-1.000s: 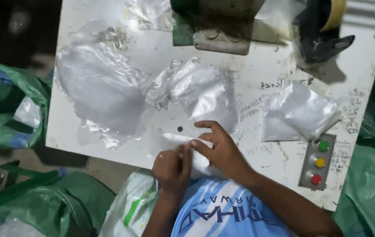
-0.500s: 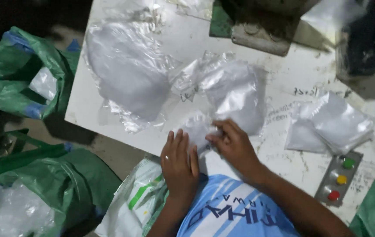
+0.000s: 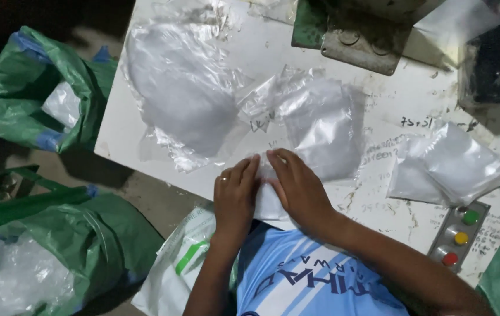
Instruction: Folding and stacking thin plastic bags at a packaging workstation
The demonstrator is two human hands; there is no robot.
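Since a moment ago the two hands have drawn closer together at the near edge of the white table (image 3: 414,105), and the left hand, which lay a little back from the edge, now has its fingertips up on the plastic. The left hand (image 3: 235,196) lies flat, fingers together and pointing away from the body, pressing down on a small clear plastic bag (image 3: 267,202) that sits right at the table's edge in front of the person. The right hand (image 3: 300,187) lies beside it, touching, palm down with the fingers bent over the same bag; neither hand is closed around it, both simply press it flat. Just beyond the fingertips lies a crumpled clear bag (image 3: 320,126), and further left a larger sheet of clear plastic (image 3: 180,93) spreads over the tabletop. To the right, well apart from the hands, sits a stack of folded clear bags (image 3: 446,167), and near it a grey box with three buttons (image 3: 459,237), green, yellow and red. Green sacks (image 3: 33,88) holding more plastic stand on the floor at the left.
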